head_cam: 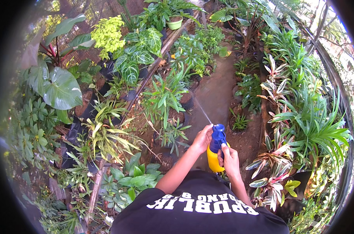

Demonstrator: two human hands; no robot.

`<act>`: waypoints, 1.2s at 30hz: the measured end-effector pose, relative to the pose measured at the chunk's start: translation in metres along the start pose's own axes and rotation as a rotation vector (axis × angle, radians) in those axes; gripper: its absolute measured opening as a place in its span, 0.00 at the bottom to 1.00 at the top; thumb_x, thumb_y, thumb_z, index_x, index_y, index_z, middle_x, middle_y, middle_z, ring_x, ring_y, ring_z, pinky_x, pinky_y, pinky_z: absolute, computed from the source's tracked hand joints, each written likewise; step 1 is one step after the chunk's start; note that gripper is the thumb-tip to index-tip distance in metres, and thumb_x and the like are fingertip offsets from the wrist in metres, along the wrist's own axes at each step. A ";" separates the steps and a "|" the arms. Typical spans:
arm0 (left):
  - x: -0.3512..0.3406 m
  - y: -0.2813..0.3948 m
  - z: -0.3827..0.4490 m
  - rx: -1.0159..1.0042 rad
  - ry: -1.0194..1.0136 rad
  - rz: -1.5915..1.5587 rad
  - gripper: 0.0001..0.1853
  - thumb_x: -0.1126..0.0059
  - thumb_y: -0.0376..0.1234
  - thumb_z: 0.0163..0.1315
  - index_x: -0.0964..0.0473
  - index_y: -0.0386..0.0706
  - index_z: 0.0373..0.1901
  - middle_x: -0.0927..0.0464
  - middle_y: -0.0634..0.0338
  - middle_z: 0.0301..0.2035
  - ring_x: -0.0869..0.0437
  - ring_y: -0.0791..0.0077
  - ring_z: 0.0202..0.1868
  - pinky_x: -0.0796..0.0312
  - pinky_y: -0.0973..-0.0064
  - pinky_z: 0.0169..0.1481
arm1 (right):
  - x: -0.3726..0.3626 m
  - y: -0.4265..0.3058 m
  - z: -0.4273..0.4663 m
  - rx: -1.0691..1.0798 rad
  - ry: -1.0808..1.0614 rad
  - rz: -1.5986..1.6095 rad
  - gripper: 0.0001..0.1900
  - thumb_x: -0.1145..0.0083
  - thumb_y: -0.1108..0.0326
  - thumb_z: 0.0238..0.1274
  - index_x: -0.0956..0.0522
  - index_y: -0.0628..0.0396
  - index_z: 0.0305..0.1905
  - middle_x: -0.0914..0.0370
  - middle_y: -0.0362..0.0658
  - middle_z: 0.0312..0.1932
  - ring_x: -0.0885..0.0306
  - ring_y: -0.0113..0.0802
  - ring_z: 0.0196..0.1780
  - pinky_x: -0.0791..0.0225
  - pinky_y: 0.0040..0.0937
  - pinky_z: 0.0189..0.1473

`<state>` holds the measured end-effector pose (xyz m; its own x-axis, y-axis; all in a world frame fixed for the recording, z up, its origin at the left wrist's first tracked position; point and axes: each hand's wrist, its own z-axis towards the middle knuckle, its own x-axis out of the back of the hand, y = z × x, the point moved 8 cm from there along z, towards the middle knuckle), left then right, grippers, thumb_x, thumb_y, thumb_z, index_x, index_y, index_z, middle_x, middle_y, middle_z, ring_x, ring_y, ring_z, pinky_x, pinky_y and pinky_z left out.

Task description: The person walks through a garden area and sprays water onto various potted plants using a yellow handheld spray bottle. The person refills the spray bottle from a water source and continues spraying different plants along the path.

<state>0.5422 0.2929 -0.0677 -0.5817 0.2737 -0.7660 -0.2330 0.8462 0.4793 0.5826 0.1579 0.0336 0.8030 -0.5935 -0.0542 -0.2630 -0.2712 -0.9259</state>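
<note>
A yellow pump spray bottle (214, 159) with a blue top is held upright in front of my body. My right hand (230, 158) is closed around its blue handle. The fingertips of my left hand (204, 138) are at the nozzle on the side of the blue head. From the nozzle a thin stream of water (204, 112) shoots away, up and to the left in the picture, towards black pots beside the path. A narrow-leaved potted plant (165, 95) grows near that side; where the water lands is hard to tell.
A damp dirt path (219, 84) runs ahead between rows of plants. Close to the bottle sits a small potted plant (239, 121). Striped, pink-edged plants (275, 175) line the right side. At the left are wooden rails (95, 187) and large-leaved plants (63, 89). A green pot (174, 23) stands farther off.
</note>
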 end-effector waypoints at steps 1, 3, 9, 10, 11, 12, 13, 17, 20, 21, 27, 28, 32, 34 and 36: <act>0.001 0.003 -0.004 -0.024 0.013 0.001 0.19 0.41 0.49 0.70 0.21 0.44 0.48 0.14 0.58 0.43 0.14 0.67 0.48 0.25 0.64 0.60 | -0.002 -0.002 -0.002 0.005 -0.020 -0.002 0.24 0.52 0.50 0.80 0.24 0.59 0.30 0.33 0.33 0.15 0.37 0.20 0.16 0.44 0.24 0.21; 0.002 0.008 -0.009 -0.073 0.036 0.006 0.19 0.40 0.49 0.69 0.21 0.44 0.48 0.15 0.58 0.43 0.14 0.67 0.49 0.25 0.64 0.60 | -0.007 -0.008 -0.004 0.021 -0.059 -0.006 0.24 0.52 0.51 0.80 0.24 0.58 0.30 0.34 0.33 0.15 0.38 0.20 0.16 0.44 0.23 0.20; 0.009 0.021 -0.019 -0.186 0.103 0.008 0.16 0.40 0.47 0.71 0.22 0.44 0.47 0.14 0.59 0.43 0.14 0.68 0.47 0.25 0.65 0.60 | -0.012 -0.014 -0.002 0.015 -0.132 0.007 0.24 0.52 0.50 0.80 0.24 0.58 0.30 0.34 0.33 0.15 0.38 0.19 0.16 0.44 0.23 0.20; 0.007 0.023 -0.022 -0.188 0.102 -0.008 0.16 0.40 0.47 0.71 0.22 0.44 0.47 0.14 0.59 0.44 0.14 0.68 0.47 0.24 0.65 0.59 | -0.013 -0.016 -0.002 0.010 -0.131 0.003 0.24 0.52 0.50 0.80 0.24 0.58 0.30 0.34 0.33 0.15 0.38 0.19 0.16 0.44 0.23 0.20; 0.005 0.024 -0.025 -0.190 0.102 -0.024 0.16 0.40 0.46 0.71 0.22 0.44 0.47 0.14 0.59 0.44 0.13 0.68 0.47 0.24 0.65 0.59 | -0.013 -0.019 -0.002 0.005 -0.131 -0.001 0.24 0.52 0.50 0.80 0.24 0.59 0.31 0.34 0.33 0.15 0.38 0.19 0.16 0.44 0.23 0.20; 0.005 0.025 -0.027 -0.194 0.102 -0.043 0.15 0.40 0.46 0.71 0.22 0.44 0.48 0.14 0.59 0.44 0.13 0.68 0.47 0.24 0.65 0.59 | -0.014 -0.020 -0.002 -0.002 -0.133 -0.007 0.24 0.52 0.50 0.80 0.24 0.59 0.31 0.34 0.33 0.15 0.38 0.19 0.16 0.45 0.23 0.20; 0.007 0.026 -0.028 -0.200 0.105 -0.047 0.15 0.40 0.45 0.71 0.22 0.44 0.48 0.14 0.59 0.44 0.13 0.68 0.47 0.24 0.65 0.59 | -0.014 -0.019 -0.001 0.001 -0.141 -0.004 0.24 0.51 0.50 0.80 0.24 0.59 0.31 0.34 0.33 0.15 0.38 0.19 0.16 0.45 0.23 0.20; 0.012 0.026 -0.032 -0.203 0.096 -0.058 0.15 0.39 0.45 0.71 0.22 0.45 0.48 0.15 0.59 0.44 0.14 0.68 0.48 0.23 0.65 0.59 | -0.018 -0.015 -0.001 0.010 -0.166 -0.001 0.24 0.51 0.51 0.80 0.24 0.59 0.31 0.34 0.33 0.15 0.39 0.19 0.16 0.44 0.24 0.20; 0.012 0.028 -0.035 -0.210 0.095 -0.059 0.15 0.39 0.45 0.71 0.22 0.45 0.48 0.15 0.59 0.44 0.14 0.68 0.48 0.23 0.65 0.59 | -0.021 -0.015 -0.002 0.018 -0.172 0.003 0.24 0.51 0.51 0.80 0.24 0.59 0.31 0.34 0.34 0.15 0.39 0.20 0.16 0.44 0.24 0.20; 0.012 0.029 -0.035 -0.215 0.097 -0.058 0.15 0.39 0.45 0.71 0.22 0.45 0.48 0.15 0.59 0.44 0.14 0.68 0.48 0.24 0.65 0.59 | -0.022 -0.014 -0.002 0.021 -0.173 0.005 0.24 0.51 0.51 0.80 0.24 0.59 0.31 0.34 0.34 0.15 0.39 0.20 0.16 0.44 0.24 0.20; 0.012 0.024 -0.032 -0.190 0.082 -0.037 0.15 0.39 0.45 0.71 0.21 0.45 0.48 0.15 0.60 0.44 0.14 0.69 0.48 0.24 0.66 0.58 | -0.018 -0.011 -0.002 0.012 -0.119 -0.016 0.24 0.50 0.51 0.79 0.24 0.59 0.30 0.33 0.34 0.15 0.37 0.20 0.16 0.43 0.24 0.21; 0.013 0.021 -0.030 -0.182 0.085 -0.032 0.15 0.39 0.45 0.71 0.21 0.45 0.49 0.15 0.60 0.44 0.14 0.70 0.47 0.24 0.66 0.58 | -0.017 -0.011 -0.002 0.013 -0.110 -0.029 0.24 0.50 0.51 0.79 0.24 0.59 0.30 0.33 0.34 0.15 0.37 0.21 0.16 0.42 0.24 0.21; 0.020 0.007 -0.020 -0.146 0.087 -0.005 0.17 0.41 0.46 0.71 0.21 0.45 0.51 0.15 0.60 0.44 0.14 0.70 0.47 0.24 0.67 0.58 | -0.010 -0.004 -0.004 0.014 -0.077 -0.074 0.24 0.50 0.51 0.78 0.23 0.60 0.30 0.33 0.34 0.15 0.35 0.21 0.17 0.41 0.25 0.21; 0.020 -0.001 -0.018 -0.130 0.077 0.009 0.18 0.42 0.47 0.72 0.21 0.44 0.52 0.15 0.60 0.44 0.14 0.70 0.47 0.24 0.67 0.58 | -0.006 -0.001 -0.006 0.002 -0.061 -0.078 0.24 0.50 0.51 0.78 0.23 0.61 0.30 0.33 0.34 0.15 0.35 0.21 0.17 0.41 0.25 0.21; 0.019 -0.008 -0.016 -0.113 0.059 0.026 0.19 0.42 0.47 0.72 0.21 0.44 0.53 0.15 0.60 0.45 0.15 0.70 0.48 0.24 0.67 0.58 | -0.002 0.000 -0.010 -0.022 -0.040 -0.063 0.24 0.50 0.50 0.78 0.23 0.61 0.30 0.33 0.34 0.15 0.36 0.21 0.17 0.41 0.25 0.21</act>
<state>0.5201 0.2844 -0.0793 -0.6328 0.2646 -0.7277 -0.3016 0.7814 0.5463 0.5755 0.1520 0.0374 0.8388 -0.5443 -0.0113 -0.2224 -0.3236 -0.9197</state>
